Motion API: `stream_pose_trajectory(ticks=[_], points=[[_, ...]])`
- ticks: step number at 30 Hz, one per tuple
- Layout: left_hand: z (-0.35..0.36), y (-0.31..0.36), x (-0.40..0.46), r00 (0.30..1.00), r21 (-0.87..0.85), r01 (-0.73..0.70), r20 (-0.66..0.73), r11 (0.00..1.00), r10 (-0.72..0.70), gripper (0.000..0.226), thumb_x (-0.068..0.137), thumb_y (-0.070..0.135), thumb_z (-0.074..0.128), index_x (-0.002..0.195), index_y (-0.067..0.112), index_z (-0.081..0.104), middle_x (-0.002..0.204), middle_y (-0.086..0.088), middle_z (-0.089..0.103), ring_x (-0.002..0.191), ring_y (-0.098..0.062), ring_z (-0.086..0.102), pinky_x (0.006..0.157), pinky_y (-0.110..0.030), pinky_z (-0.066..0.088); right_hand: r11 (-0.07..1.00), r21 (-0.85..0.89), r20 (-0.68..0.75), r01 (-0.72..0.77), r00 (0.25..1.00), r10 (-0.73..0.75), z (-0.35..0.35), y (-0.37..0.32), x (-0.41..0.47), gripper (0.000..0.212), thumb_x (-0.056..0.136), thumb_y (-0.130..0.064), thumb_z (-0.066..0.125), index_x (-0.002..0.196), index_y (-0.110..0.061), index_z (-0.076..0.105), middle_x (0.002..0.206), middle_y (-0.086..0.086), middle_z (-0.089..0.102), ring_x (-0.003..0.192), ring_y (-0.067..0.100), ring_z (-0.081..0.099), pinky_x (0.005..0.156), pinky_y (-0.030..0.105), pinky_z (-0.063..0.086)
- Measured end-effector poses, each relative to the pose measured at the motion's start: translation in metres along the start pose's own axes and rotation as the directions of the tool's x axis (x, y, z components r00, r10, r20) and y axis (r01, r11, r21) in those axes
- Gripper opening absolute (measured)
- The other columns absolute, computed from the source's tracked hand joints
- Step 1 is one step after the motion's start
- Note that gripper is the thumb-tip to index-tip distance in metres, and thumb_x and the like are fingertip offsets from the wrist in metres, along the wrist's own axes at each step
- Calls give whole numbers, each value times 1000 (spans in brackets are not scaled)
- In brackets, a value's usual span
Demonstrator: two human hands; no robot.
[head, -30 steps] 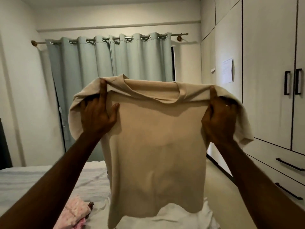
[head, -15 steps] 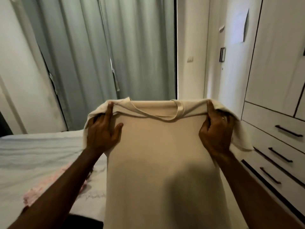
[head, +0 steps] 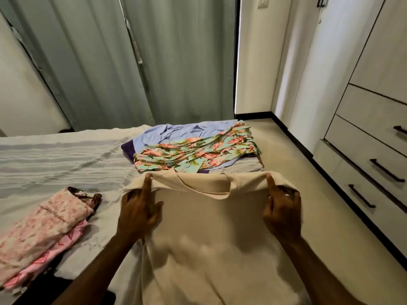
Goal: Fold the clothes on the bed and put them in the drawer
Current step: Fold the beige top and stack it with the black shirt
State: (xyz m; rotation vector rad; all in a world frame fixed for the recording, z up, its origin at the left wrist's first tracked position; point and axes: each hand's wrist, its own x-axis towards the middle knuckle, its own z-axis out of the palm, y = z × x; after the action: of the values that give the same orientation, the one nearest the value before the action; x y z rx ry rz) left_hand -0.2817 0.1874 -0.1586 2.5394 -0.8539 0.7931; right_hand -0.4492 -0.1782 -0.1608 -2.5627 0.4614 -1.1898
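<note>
Beige shirt hangs in front of the person, held up by its shoulders above the near edge of the bed, its collar facing the camera and its body dropping out of view at the bottom. The left hand pinches the left shoulder seam, forefinger pointing up along the fold and thumb pressed on the cloth. The right hand pinches the right shoulder the same way, the other fingers curled into the fabric. Beyond the shirt lies a loose heap: a floral garment on top of a pale blue garment. To the left, folded pink clothes are stacked on the bed. Closed drawers with dark handles stand on the right.
</note>
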Motion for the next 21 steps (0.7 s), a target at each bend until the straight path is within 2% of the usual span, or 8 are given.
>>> stream_pose_trajectory(ticks=[3, 5, 9, 11, 13, 15, 18, 21], points=[[16, -10, 34, 998, 16, 37, -52, 999, -36, 90, 90, 56, 46, 160, 9, 14, 106, -21, 71, 107, -42, 62, 94, -51, 40, 1000, 13, -31, -13, 999, 13, 26, -4, 25, 61, 87, -16, 42, 147, -14, 50, 108, 15, 71, 100, 35, 63, 98, 48, 41], [37, -23, 71, 995, -30, 92, 29, 995, -92, 89, 91, 62, 41, 159, 9, 21, 128, -17, 65, 113, -41, 60, 98, -49, 40, 994, 60, 163, -95, 983, 84, 62, -5, 57, 60, 91, -19, 43, 151, -20, 44, 129, 17, 64, 118, 35, 56, 107, 49, 38], [95, -45, 112, 774, -168, 391, 591, 905, -224, 102, 78, 78, 48, 157, 37, -2, 164, -6, 28, 147, -32, 32, 116, -52, 29, 949, -55, 797, -311, 558, 229, 138, 26, 97, 80, 96, -23, 55, 161, -28, 9, 160, 15, 33, 143, 34, 36, 117, 44, 31], [125, -55, 97, 639, -176, 470, 744, 865, -196, 92, 81, 80, 49, 150, 45, -1, 168, 0, 8, 154, -26, 15, 122, -48, 18, 927, -186, 759, -325, 552, 345, 150, 38, 89, 74, 96, -25, 54, 160, -27, 16, 155, 11, 42, 139, 32, 42, 116, 43, 32], [145, -60, 74, 550, 16, 462, 779, 887, -301, 77, 93, 74, 38, 154, 48, -1, 168, 10, -5, 156, -20, 2, 122, -54, 6, 905, -234, 615, -355, 667, 421, 148, 49, 78, 57, 100, -33, 48, 155, -29, 32, 153, 4, 43, 140, 27, 40, 119, 46, 23], [161, -56, 52, 600, 174, 405, 691, 897, -405, 71, 95, 75, 27, 156, 49, 3, 167, 16, -7, 155, -13, -2, 118, -60, 0, 863, -307, 514, -400, 694, 505, 147, 69, 69, 50, 99, -46, 45, 145, -26, 42, 148, 4, 45, 134, 31, 45, 113, 56, 25], [171, -53, 38, 708, 157, 391, 578, 907, -406, 77, 85, 80, 16, 156, 49, 12, 167, 17, 0, 154, -8, 2, 118, -59, 3, 755, -412, 459, -510, 600, 656, 144, 89, 60, 66, 94, -67, 37, 133, -16, 51, 131, 15, 55, 118, 40, 55, 96, 52, 44], [175, -52, 35, 734, 171, 371, 548, 913, -401, 84, 80, 80, 10, 156, 47, 18, 168, 16, 6, 154, -7, 4, 117, -58, 4, 760, -487, 354, -430, 698, 622, 140, 94, 53, 64, 95, -66, 35, 113, -10, 59, 106, 19, 67, 96, 41, 64, 75, 41, 47]])
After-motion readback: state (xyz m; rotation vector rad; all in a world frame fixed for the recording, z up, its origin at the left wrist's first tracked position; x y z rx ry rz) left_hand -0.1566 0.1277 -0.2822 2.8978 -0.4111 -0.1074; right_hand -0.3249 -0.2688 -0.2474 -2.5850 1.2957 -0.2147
